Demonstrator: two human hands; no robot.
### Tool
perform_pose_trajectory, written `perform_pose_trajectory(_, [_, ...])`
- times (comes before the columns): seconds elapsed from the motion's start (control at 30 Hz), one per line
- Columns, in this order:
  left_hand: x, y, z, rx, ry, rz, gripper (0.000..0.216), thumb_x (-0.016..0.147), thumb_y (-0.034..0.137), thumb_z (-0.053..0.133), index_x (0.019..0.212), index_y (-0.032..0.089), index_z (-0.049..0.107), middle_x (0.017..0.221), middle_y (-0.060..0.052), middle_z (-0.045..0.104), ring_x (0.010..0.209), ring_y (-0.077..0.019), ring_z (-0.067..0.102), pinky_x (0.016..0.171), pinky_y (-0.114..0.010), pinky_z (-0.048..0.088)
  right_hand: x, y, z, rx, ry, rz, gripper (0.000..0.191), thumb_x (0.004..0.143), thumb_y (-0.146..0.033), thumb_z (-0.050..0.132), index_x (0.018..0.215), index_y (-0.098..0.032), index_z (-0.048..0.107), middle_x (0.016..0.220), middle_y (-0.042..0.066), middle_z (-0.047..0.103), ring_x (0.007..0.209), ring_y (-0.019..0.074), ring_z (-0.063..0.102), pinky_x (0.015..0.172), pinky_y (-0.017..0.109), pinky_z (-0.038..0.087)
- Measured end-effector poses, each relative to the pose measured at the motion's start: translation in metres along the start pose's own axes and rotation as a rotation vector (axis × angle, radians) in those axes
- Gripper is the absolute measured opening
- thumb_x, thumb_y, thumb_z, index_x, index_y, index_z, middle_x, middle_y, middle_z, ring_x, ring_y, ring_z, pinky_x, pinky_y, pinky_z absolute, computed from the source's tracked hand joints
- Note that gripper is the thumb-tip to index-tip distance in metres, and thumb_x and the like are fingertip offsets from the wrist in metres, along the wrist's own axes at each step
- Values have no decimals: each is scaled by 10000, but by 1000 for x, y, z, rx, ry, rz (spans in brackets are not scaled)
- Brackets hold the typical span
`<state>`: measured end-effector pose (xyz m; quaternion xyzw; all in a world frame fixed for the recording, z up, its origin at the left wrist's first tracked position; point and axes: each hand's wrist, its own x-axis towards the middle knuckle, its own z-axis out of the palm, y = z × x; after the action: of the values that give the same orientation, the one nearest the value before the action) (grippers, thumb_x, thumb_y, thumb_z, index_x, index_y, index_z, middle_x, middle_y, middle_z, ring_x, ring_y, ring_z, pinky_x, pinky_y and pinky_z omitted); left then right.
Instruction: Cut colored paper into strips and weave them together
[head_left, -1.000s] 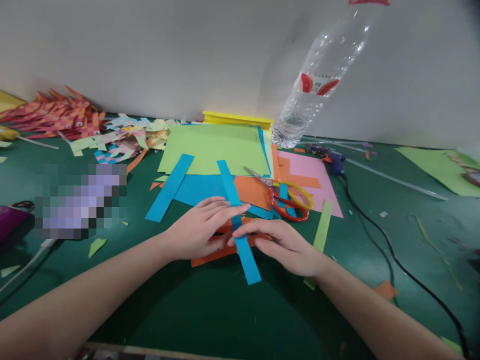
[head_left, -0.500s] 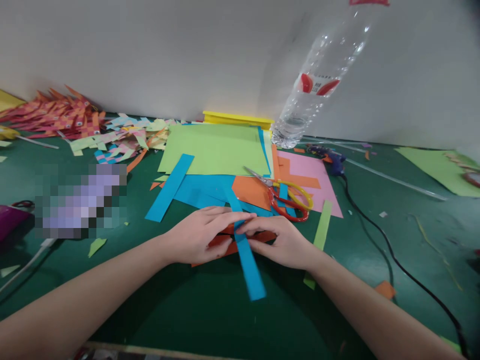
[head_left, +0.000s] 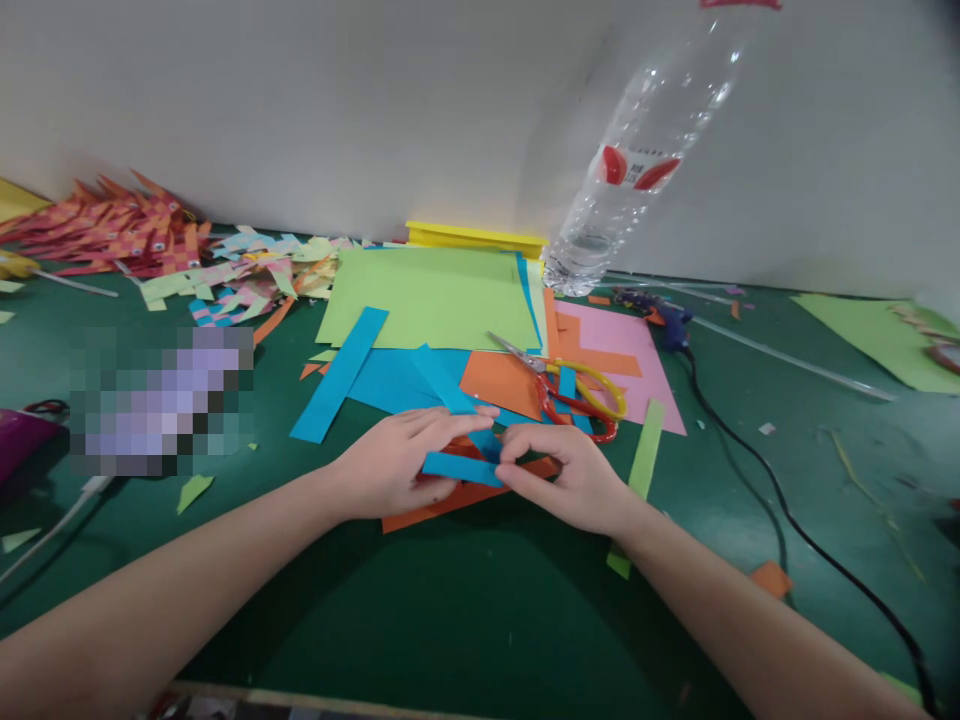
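My left hand [head_left: 397, 462] and my right hand [head_left: 566, 475] meet over an orange paper strip [head_left: 450, 500] lying on the green table [head_left: 450, 620]. Both pinch a blue paper strip [head_left: 459, 467], which is bent: one part lies folded across to the left between my fingers, the other part runs up and away to the far left over a blue sheet [head_left: 394, 380]. My fingers are closed on the strip at the bend.
Red and yellow scissors [head_left: 577, 395] lie just behind my right hand on orange and pink sheets. A light green sheet [head_left: 431, 298], a loose blue strip [head_left: 339, 375], a clear plastic bottle [head_left: 637, 160], a glue gun [head_left: 660, 318] with its black cable [head_left: 780, 510], and woven paper pieces [head_left: 150, 245] surround them.
The near end of the blue strip, which stuck out toward me, has been folded up and across to the left. Both hands closed in on the bend.
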<state>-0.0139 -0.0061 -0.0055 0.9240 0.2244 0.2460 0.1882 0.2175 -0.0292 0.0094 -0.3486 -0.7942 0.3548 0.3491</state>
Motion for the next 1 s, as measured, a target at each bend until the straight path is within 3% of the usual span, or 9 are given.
perform_pose_trajectory(0.23, [2, -2, -5, -171, 131, -85, 430, 931, 302, 552, 1336, 199, 451, 1332, -98, 584, 1220, -207, 566, 986, -323, 498, -1, 4, -1, 74, 62, 190, 196, 881, -302, 561, 708, -212, 541, 576, -26, 623, 519, 107, 581, 514, 226, 453])
perform_pose_trajectory(0.43, [2, -7, -5, -249, 239, -238, 334, 903, 422, 615, 1142, 190, 606, 1089, -62, 701, 922, -174, 694, 816, -271, 563, -1, 7, 0, 35, 53, 193, 204, 880, -288, 545, 695, -212, 503, 542, -48, 538, 467, 85, 485, 453, 216, 366])
perform_pose_trajectory(0.57, [3, -8, -5, -284, 281, -249, 442, 853, 470, 667, 1186, 193, 579, 1125, -66, 691, 1019, -197, 671, 866, -286, 548, -2, 10, 0, 18, 16, 182, 219, 892, -294, 538, 695, -211, 491, 556, -45, 526, 474, 85, 462, 447, 218, 345])
perform_pose_trajectory(0.77, [3, -7, -8, -266, 253, -316, 247, 957, 377, 530, 1065, 193, 655, 1050, -43, 712, 965, -168, 671, 835, -253, 526, -4, 9, -1, 83, 47, 191, 267, 960, -335, 441, 722, -219, 473, 587, -21, 594, 532, 110, 546, 529, 249, 416])
perform_pose_trajectory(1.0, [4, -8, -7, -267, 209, -328, 277, 996, 311, 432, 1017, 191, 681, 992, -19, 729, 904, -142, 672, 781, -227, 495, -4, 10, -3, 154, 86, 193, 284, 985, -359, 406, 742, -224, 467, 613, -17, 623, 584, 126, 591, 608, 286, 446])
